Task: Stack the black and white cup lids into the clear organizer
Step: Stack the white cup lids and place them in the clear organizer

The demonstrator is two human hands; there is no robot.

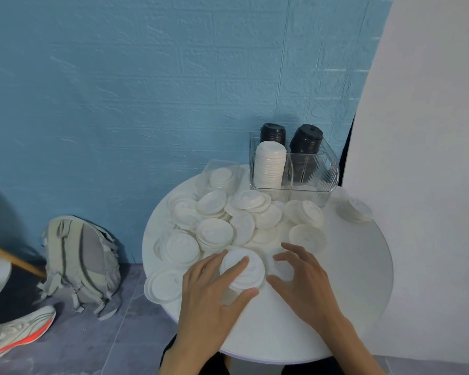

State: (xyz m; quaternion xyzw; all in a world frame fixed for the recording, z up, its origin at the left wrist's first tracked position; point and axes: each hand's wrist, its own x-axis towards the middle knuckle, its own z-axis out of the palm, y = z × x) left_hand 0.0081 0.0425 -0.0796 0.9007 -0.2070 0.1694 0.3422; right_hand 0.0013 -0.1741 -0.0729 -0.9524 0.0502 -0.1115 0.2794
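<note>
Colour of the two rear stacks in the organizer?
Black: both rear lid stacks in the organizer, head view. The front stack is white.

Left hand: bare, no glove, ring or watch was seen | Right hand: bare, nothing was worn on fingers or wrist | Forearms: uncovered to the near edge, no sleeves were seen | Clothing: dark fabric was glimpsed at the near edge between the forearms.
</note>
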